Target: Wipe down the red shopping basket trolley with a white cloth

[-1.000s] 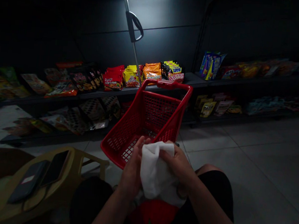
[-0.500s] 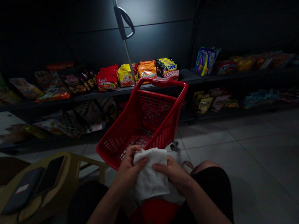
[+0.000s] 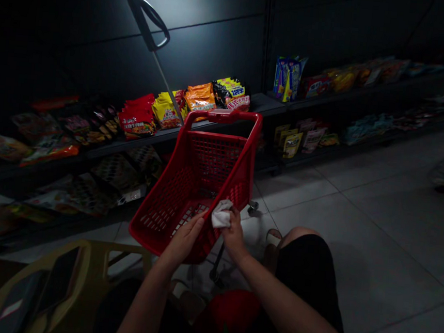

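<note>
A red shopping cart [image 3: 149, 238] with a perforated plastic basket stands right in front of my knees. My right hand [image 3: 234, 236] is closed around a bunched white cloth [image 3: 221, 215], held against or just beside the cart's right-hand rim. My left hand [image 3: 185, 240] lies over the near end of the basket, its fingers stretched out and holding nothing. Whether it touches the plastic I cannot tell. Part of the basket's near side is hidden behind my hands.
A yellowish stool [image 3: 92, 274] at lower left carries a phone [image 3: 59, 276] and a dark flat case [image 3: 19, 299]. Beyond the cart run low shelves [image 3: 270, 106] with instant noodle packs [image 3: 136, 117] and other bags. A metal pole with a black handle [image 3: 147, 22] rises behind the cart.
The white cloth, spread between both hands before, is now crumpled in my right hand alone. Both hands have moved to the cart, and my left hand has let go of the cloth.
</note>
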A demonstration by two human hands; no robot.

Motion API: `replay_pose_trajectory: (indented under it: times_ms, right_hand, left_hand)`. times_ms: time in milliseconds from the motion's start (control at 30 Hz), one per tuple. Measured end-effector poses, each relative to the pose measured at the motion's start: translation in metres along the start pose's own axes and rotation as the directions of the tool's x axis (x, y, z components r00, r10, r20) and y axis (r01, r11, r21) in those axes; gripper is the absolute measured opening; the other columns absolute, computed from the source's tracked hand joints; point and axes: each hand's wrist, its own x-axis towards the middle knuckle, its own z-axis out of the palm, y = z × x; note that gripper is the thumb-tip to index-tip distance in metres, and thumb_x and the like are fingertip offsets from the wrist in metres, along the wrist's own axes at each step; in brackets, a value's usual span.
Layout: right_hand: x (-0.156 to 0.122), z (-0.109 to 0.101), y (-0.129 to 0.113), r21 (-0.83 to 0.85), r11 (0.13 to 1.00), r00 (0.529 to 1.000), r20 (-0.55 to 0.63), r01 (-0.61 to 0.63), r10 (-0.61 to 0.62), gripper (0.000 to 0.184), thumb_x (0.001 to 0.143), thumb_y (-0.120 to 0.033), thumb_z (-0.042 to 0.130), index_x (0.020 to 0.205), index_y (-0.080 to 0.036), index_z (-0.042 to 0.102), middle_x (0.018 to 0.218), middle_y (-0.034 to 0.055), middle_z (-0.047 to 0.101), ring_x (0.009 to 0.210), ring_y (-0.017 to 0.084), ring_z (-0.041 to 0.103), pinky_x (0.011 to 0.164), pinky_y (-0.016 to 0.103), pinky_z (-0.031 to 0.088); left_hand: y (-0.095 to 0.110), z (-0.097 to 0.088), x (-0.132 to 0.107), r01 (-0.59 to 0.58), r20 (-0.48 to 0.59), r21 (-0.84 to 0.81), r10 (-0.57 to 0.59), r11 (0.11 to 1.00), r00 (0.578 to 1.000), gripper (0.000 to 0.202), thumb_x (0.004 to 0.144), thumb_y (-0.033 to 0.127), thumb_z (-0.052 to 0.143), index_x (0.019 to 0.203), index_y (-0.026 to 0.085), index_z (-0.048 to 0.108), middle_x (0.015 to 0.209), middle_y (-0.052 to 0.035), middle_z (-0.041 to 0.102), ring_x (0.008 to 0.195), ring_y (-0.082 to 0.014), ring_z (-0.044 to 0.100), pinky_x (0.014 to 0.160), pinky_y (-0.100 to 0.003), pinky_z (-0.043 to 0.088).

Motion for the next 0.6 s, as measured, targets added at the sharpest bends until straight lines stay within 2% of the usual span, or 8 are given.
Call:
replay_pose_trajectory:
  times_ms: [67,133,233,300,367,433,467,600]
  right_hand:
    - [-0.040,0.015,-0.003,-0.036,0.993,0.983,0.149,0.110,-0.104,0.018,0.081,-0.024,0.067,0.098,-0.025,0.073,0.128,0.0078,0.055,0.121,0.024,0.051,0.105,0.040,0.041]
    - [-0.069,0.020,-0.005,-0.041,0.969,0.919,0.331,0.243,-0.216,0.014,0.085,-0.024,0.066,0.095,-0.027,0.074,0.124,0.0060,0.057,0.120,0.024,0.051,0.103,0.039,0.042]
    - [-0.071,0.011,0.000,-0.038,0.953,0.838,0.487,0.299,-0.244,0.016,0.088,-0.025,0.065,0.099,-0.030,0.075,0.116,0.0048,0.060,0.114,0.024,0.054,0.098,0.038,0.045]
    - [-0.043,0.000,0.007,-0.092,0.970,0.892,0.419,0.226,-0.168,0.018,0.088,-0.025,0.063,0.102,-0.029,0.075,0.119,0.0062,0.058,0.113,0.024,0.053,0.098,0.038,0.045]
    - [-0.004,-0.008,0.014,-0.163,0.982,0.983,0.175,0.093,-0.064,0.022,0.085,-0.024,0.063,0.104,-0.026,0.073,0.124,0.0080,0.055,0.116,0.026,0.051,0.103,0.041,0.042]
    - [0.027,-0.011,0.018,-0.185,0.983,0.998,-0.070,-0.018,0.005,0.027,0.081,-0.023,0.061,0.106,-0.023,0.071,0.125,0.0094,0.053,0.119,0.027,0.048,0.108,0.043,0.038]
    - [0.035,-0.011,0.017,-0.183,0.983,0.994,-0.109,-0.029,0.009,0.028,0.080,-0.023,0.060,0.106,-0.022,0.071,0.123,0.0097,0.053,0.119,0.027,0.048,0.108,0.043,0.037]
    - [0.000,0.002,0.002,-0.160,0.978,0.988,0.101,0.134,-0.118,0.016,0.082,-0.026,0.061,0.094,-0.023,0.071,0.109,0.0077,0.056,0.107,0.025,0.052,0.097,0.040,0.042]
  left_hand:
    - [-0.003,-0.002,0.003,0.020,-0.012,-0.013,-0.020,1.000,1.000,0.062,0.093,0.058,0.042,0.136,0.016,0.058,0.144,-0.0098,0.058,0.138,-0.0233,0.048,0.121,-0.041,0.031]
    - [-0.005,-0.005,0.004,0.045,-0.015,-0.030,-0.045,0.999,0.999,0.062,0.092,0.059,0.043,0.136,0.017,0.059,0.145,-0.0095,0.057,0.139,-0.0235,0.048,0.121,-0.042,0.030]
    - [-0.007,-0.007,0.003,0.085,-0.013,-0.088,-0.087,0.992,0.996,0.062,0.092,0.061,0.046,0.135,0.019,0.060,0.146,-0.0092,0.056,0.140,-0.0246,0.046,0.122,-0.042,0.028]
    - [-0.008,-0.006,0.002,0.099,-0.002,-0.143,-0.100,0.985,0.995,0.062,0.090,0.062,0.050,0.134,0.019,0.062,0.144,-0.0095,0.058,0.139,-0.0261,0.048,0.121,-0.043,0.029]
    - [-0.007,-0.004,0.002,0.097,-0.004,-0.194,-0.100,0.976,0.995,0.063,0.088,0.062,0.054,0.133,0.020,0.063,0.142,-0.0091,0.060,0.138,-0.0273,0.049,0.121,-0.044,0.029]
    - [-0.004,-0.001,0.002,0.100,-0.002,-0.228,-0.103,0.968,0.995,0.062,0.087,0.062,0.056,0.132,0.020,0.064,0.141,-0.0084,0.061,0.138,-0.0278,0.048,0.121,-0.044,0.030]
    - [-0.003,0.001,0.002,0.101,0.004,-0.239,-0.103,0.966,0.995,0.062,0.087,0.062,0.056,0.132,0.020,0.064,0.141,-0.0082,0.061,0.138,-0.0275,0.048,0.121,-0.044,0.029]
    - [0.005,0.007,0.006,0.096,0.012,-0.253,-0.095,0.963,0.995,0.060,0.089,0.060,0.054,0.132,0.019,0.063,0.142,-0.0087,0.060,0.137,-0.0261,0.050,0.120,-0.043,0.031]
